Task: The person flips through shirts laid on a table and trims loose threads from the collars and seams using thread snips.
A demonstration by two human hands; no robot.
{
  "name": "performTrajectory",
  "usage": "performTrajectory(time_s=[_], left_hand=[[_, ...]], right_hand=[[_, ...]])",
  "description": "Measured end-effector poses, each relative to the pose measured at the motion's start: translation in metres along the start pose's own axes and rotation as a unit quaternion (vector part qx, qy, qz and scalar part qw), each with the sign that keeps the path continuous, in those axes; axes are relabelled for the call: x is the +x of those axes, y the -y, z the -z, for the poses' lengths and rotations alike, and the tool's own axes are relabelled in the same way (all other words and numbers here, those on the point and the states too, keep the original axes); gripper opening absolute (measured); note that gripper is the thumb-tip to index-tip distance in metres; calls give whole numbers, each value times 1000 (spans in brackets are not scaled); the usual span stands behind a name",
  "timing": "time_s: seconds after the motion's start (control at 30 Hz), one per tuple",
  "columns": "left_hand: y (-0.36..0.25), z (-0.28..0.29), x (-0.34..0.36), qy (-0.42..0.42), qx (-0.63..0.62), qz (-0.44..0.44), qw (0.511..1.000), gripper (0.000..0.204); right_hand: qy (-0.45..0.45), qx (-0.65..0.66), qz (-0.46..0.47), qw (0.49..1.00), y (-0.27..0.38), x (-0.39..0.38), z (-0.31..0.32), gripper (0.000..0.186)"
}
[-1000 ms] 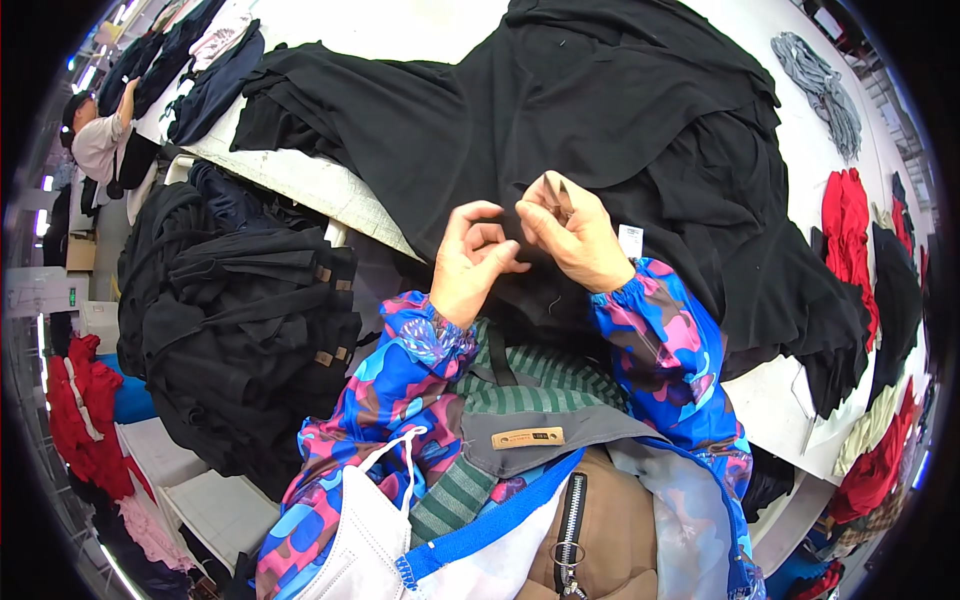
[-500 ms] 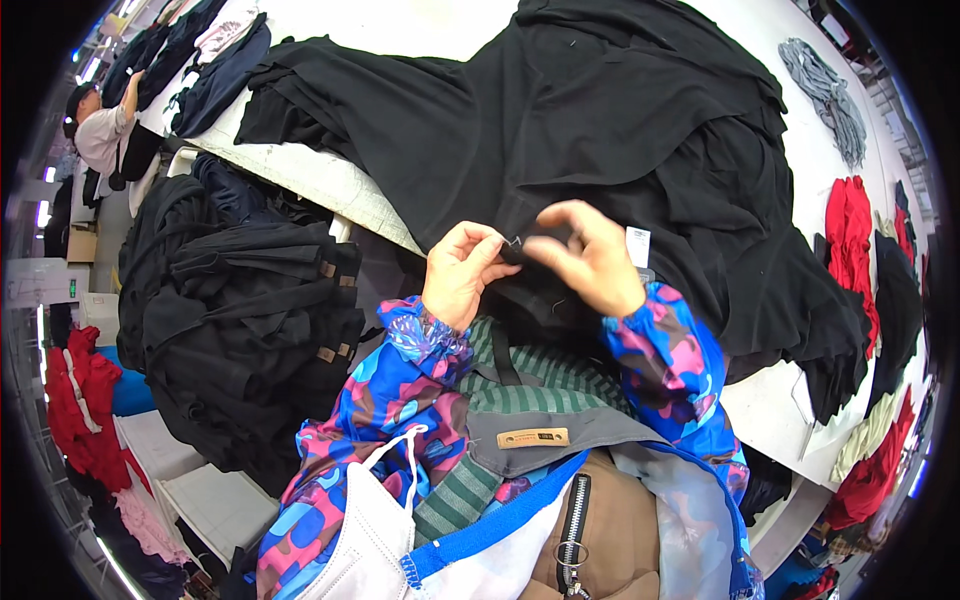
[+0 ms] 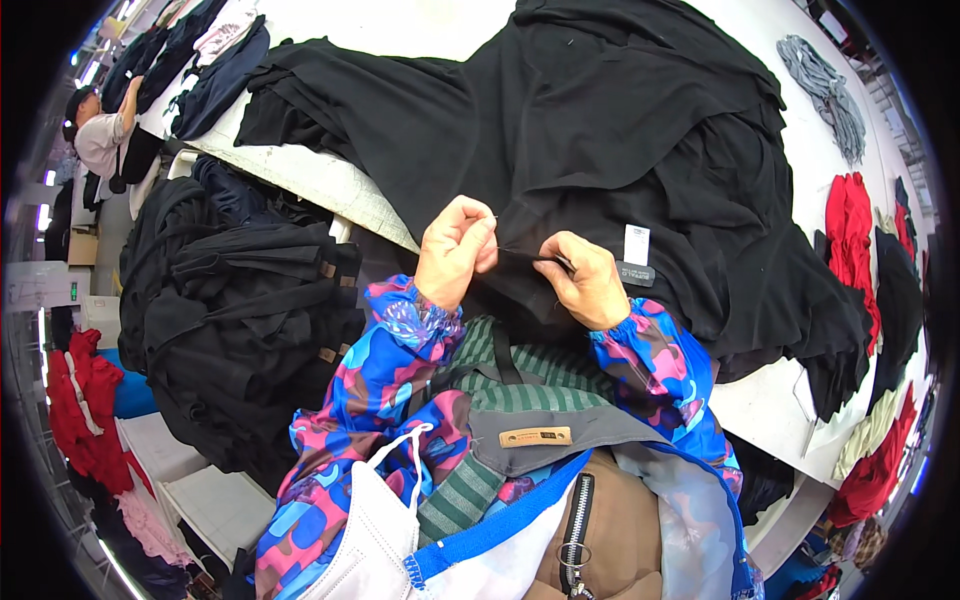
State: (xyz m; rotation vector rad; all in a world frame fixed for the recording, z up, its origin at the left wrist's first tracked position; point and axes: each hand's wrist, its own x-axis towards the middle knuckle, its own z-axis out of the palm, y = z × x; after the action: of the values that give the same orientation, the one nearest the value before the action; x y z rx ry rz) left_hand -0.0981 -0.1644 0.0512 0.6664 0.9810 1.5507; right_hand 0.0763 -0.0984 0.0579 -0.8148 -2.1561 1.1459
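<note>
A large black garment [image 3: 620, 120] lies spread over the white table and hangs over its near edge in front of me. My left hand [image 3: 456, 252] is closed in a pinch above it, thumb against fingers. What it pinches is too small to make out. Just to the right, my right hand [image 3: 588, 280] grips a thin edge of the black garment between thumb and fingers. A narrow dark strip of cloth stretches across the gap between the hands. Beside my right hand, a white tag [image 3: 637, 244] and a dark label [image 3: 636, 274] show on the cloth.
Piled black garments [image 3: 230, 310] with small brown patches sit left of me. A grey cloth [image 3: 825, 95] lies on the table [image 3: 400, 30] at far right, with red clothing [image 3: 850, 230] nearer. Another person [image 3: 103, 135] stands at far left by dark garments. White boxes [image 3: 215, 510] stand below.
My right hand has come down from a blurred, raised position and now grips the garment's edge. My left hand has risen slightly and moved apart from the cloth it was pinching.
</note>
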Motion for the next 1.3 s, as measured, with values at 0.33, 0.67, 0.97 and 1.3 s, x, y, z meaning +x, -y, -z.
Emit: performTrajectory(time_s=[0.33,0.67,0.97,1.3], left_hand=[[-2,6,23,132,629,-313,700,10],[-33,15,19,37,604,-190,773,6],[-44,19,3,134,566,-81,809,15],[-43,13,-16,9,401,21,916,6]], right_hand=[[53,34,27,998,2,3,-1,13],[67,74,-43,994,-2,8,8,13],[75,50,-72,993,-1,7,7,14],[72,-82,110,988,11,29,22,30]])
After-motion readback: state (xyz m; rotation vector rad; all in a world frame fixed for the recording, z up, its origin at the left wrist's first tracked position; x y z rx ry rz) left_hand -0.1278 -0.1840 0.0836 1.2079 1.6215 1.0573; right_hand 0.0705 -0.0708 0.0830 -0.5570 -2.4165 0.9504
